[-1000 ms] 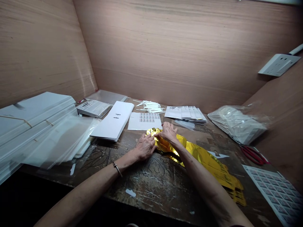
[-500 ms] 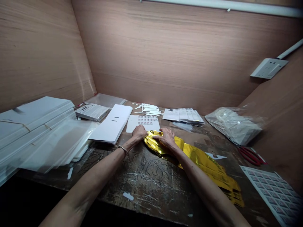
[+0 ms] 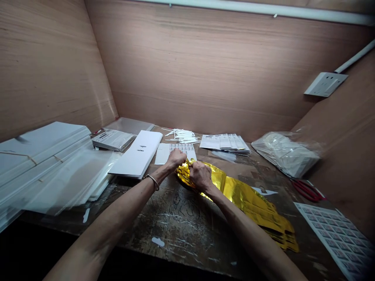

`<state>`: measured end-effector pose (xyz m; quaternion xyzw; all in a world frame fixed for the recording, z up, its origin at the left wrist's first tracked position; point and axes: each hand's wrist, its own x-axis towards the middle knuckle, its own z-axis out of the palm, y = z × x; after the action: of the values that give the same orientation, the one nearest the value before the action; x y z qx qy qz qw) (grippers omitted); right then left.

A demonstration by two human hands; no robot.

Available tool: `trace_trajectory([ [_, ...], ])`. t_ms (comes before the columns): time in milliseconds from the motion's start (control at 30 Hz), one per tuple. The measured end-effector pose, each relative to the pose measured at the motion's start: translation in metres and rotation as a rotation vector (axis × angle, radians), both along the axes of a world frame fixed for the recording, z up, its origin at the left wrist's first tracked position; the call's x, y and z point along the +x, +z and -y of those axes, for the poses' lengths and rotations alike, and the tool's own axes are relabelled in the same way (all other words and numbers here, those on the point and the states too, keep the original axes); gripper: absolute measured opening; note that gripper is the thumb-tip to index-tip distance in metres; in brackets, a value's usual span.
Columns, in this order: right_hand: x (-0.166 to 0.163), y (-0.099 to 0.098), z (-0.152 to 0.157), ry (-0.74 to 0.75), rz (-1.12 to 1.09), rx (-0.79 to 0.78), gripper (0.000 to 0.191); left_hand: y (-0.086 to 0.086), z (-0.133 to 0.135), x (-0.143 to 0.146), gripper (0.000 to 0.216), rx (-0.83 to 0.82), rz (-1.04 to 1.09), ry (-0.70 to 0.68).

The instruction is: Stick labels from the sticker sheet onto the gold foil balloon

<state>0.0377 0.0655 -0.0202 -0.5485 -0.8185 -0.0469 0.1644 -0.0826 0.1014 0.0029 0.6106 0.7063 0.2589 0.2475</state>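
Note:
A stack of shiny gold foil balloons [image 3: 249,199], lying flat, stretches from the middle of the table toward the lower right. At its far left end my left hand [image 3: 177,157] is closed, pinching the edge of the foil. My right hand [image 3: 201,176] has its fingers curled in and grips the foil just right of the left hand. A small piece of gold foil rises between the two hands. Behind my left hand lies a white sheet of printed stickers [image 3: 163,153].
On the left are white card stacks [image 3: 43,136], clear plastic sleeves [image 3: 67,179] and a white card pile [image 3: 139,152]. White straws [image 3: 184,136] and printed cards [image 3: 225,143] lie behind. At right are a bagged bundle [image 3: 288,156], red-handled scissors [image 3: 306,190] and a sticker sheet [image 3: 334,238].
My right hand has gone from spread flat on the foil to curled and gripping, moving left toward my left hand. My left hand has risen slightly with the foil edge.

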Motion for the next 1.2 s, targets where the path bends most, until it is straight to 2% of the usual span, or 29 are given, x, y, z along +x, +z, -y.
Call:
trace_trajectory([
  [133,0.013,0.010,-0.007,-0.085,-0.311,-0.115,0.018,-0.002,0.006,0.001,0.036,-0.007,0.364,-0.047],
  [200,0.026,0.016,-0.009,-0.092,-0.472,-0.168,0.018,-0.003,0.009,0.001,0.040,-0.018,0.454,-0.032],
  [400,0.080,0.021,-0.013,-0.079,-0.781,-0.230,0.022,-0.002,0.016,0.010,0.038,-0.017,0.522,0.007],
  [500,0.093,0.016,-0.012,-0.091,-0.850,-0.255,0.020,0.003,0.021,0.029,0.040,0.062,0.501,-0.073],
  [633,0.083,0.013,-0.008,-0.077,-0.806,-0.253,0.018,0.014,0.029,0.060,0.041,0.162,0.331,-0.227],
  [767,0.064,0.018,0.001,-0.027,-0.689,-0.211,0.018,0.016,0.032,0.071,0.028,0.124,0.170,-0.127],
  [867,0.057,0.022,0.007,0.004,-0.592,-0.196,0.019,0.008,0.029,0.064,0.021,-0.032,0.337,-0.075],
  [933,0.054,0.024,0.012,0.020,-0.476,-0.141,0.023,0.000,0.025,0.058,0.018,-0.069,0.488,-0.053],
  [1100,0.046,0.025,0.024,0.016,-0.149,-0.054,0.031,-0.012,0.019,0.056,0.015,0.075,0.623,0.050],
  [1200,0.045,0.025,0.028,-0.036,-0.095,-0.033,0.025,-0.010,0.021,0.062,0.020,0.118,0.673,-0.017],
])
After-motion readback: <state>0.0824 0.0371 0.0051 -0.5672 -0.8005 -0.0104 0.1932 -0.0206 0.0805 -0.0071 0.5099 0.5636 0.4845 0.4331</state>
